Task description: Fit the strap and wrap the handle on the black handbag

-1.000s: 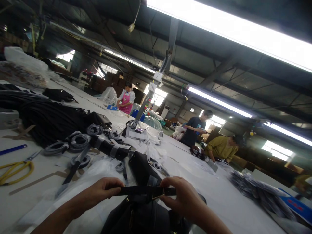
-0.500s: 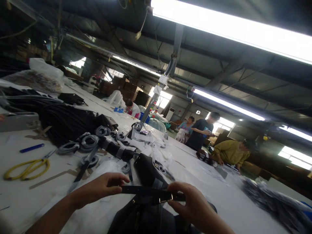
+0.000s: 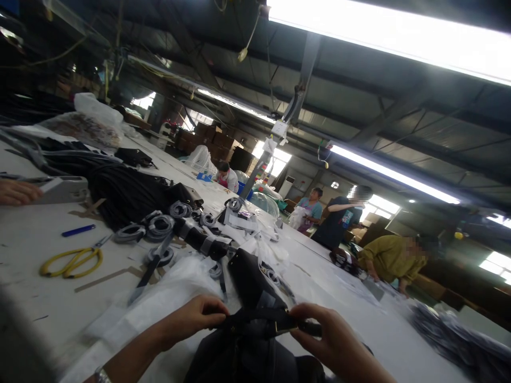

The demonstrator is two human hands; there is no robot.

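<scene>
At the bottom of the view a black bag (image 3: 243,359) stands in front of me on the table. Across its top runs a black strap (image 3: 257,315) with a gold-coloured buckle (image 3: 284,327). My left hand (image 3: 199,316) pinches the strap's left end between thumb and fingers. On the other side my right hand (image 3: 325,332) grips it just right of the buckle, and a short strap end sticks out past the fingers. Behind the strap lies another black bag or pouch (image 3: 249,276). Crumpled white wrapping (image 3: 183,279) is beside my left wrist.
Yellow-handled scissors (image 3: 72,263) and a blue cutter (image 3: 79,231) lie left on the white table (image 3: 319,298). Coiled grey straps (image 3: 159,227) and a black strap pile (image 3: 120,189) are beyond. Another person's hand (image 3: 18,191) touches a grey tool (image 3: 62,190). Several people work farther back.
The strap, held straighter before, now bows and sits closer to the bag. My view has swung slightly left. At the left edge, the other person's hand shows more fully.
</scene>
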